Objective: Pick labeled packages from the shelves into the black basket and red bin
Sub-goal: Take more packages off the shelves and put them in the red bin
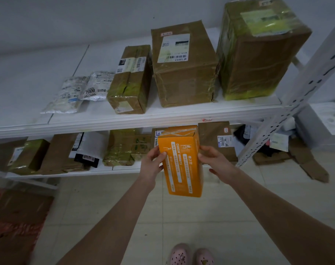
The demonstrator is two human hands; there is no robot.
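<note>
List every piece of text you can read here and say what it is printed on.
"7009": on the right-hand white mailer bag.
"010": on the black tag of the small brown box.
"010": on the white label of the middle brown box.
Orange box, gripped by the left hand and right hand: white print too blurred to read.
All other labels, barcodes and stickers: too small or blurred.

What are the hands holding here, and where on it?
The orange box, gripped by its two long sides near the upper end: left hand on one, right hand opposite.
</note>
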